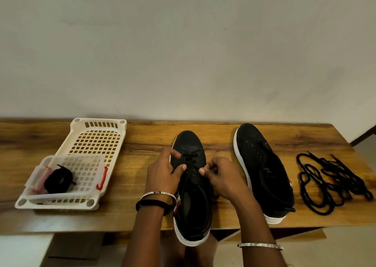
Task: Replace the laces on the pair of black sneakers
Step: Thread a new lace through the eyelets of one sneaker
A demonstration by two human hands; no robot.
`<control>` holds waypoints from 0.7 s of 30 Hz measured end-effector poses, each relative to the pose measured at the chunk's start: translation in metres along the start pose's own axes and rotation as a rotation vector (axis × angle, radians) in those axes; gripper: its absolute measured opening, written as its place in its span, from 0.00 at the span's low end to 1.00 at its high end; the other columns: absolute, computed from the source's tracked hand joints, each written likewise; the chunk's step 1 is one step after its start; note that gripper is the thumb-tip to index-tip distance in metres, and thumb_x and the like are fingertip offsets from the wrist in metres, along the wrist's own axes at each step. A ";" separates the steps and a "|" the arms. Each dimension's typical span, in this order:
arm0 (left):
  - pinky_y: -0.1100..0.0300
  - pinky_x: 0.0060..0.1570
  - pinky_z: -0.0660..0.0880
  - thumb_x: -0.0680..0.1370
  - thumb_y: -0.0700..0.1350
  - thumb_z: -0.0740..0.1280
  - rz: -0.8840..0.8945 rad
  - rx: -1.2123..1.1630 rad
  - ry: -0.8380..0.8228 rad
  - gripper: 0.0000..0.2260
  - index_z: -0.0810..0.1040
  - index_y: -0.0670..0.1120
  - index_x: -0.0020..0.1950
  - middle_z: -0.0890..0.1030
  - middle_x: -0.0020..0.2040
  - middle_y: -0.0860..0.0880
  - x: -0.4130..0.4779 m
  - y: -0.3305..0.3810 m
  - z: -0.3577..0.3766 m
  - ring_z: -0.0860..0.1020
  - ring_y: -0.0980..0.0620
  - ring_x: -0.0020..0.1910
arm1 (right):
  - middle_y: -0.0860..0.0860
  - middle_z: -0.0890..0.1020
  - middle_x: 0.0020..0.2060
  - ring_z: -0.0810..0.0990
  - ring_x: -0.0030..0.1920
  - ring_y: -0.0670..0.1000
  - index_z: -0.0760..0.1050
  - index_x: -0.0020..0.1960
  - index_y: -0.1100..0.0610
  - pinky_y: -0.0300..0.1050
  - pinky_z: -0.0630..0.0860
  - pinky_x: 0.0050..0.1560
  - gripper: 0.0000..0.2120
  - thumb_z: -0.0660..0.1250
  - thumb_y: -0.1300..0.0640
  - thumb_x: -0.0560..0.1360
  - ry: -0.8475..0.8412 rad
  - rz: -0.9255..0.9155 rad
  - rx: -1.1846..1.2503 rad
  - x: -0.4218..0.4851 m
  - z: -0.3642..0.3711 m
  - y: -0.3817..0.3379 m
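A black sneaker with a white sole (pixel 190 142) lies in the middle of the wooden table, toe pointing away, heel over the near edge. A black lace (pixel 188 160) crosses its upper eyelets. My left hand (pixel 162 172) grips the shoe's left side, thumb on the eyelet row. My right hand (pixel 220 177) pinches the lace at the right eyelets. The second black sneaker (pixel 262 165) sits to the right with bare eyelets. A loose tangle of black laces (pixel 331 183) lies at the far right.
A white perforated basket (pixel 97 140) stands at the left. In its near end sits a clear box with red clips (pixel 81 175) holding a coiled black lace (pixel 59 180). A plain wall runs behind the table (pixel 142 136).
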State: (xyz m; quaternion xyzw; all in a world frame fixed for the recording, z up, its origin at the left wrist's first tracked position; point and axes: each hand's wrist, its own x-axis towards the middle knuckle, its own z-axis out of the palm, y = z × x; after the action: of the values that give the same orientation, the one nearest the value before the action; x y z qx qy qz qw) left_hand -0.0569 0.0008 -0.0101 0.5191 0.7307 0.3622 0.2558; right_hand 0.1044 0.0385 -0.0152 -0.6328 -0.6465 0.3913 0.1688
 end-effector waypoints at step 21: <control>0.57 0.48 0.69 0.80 0.51 0.62 -0.024 0.413 0.007 0.05 0.75 0.53 0.48 0.75 0.54 0.55 -0.001 0.004 0.008 0.72 0.51 0.56 | 0.51 0.86 0.37 0.86 0.43 0.54 0.73 0.48 0.57 0.57 0.84 0.50 0.06 0.62 0.58 0.83 0.117 0.140 0.360 -0.009 -0.008 0.001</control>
State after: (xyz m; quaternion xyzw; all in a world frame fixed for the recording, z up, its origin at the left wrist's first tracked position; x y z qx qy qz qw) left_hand -0.0479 0.0026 -0.0120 0.5507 0.7964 0.2032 0.1457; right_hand 0.1117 0.0322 -0.0081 -0.6576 -0.5095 0.4738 0.2890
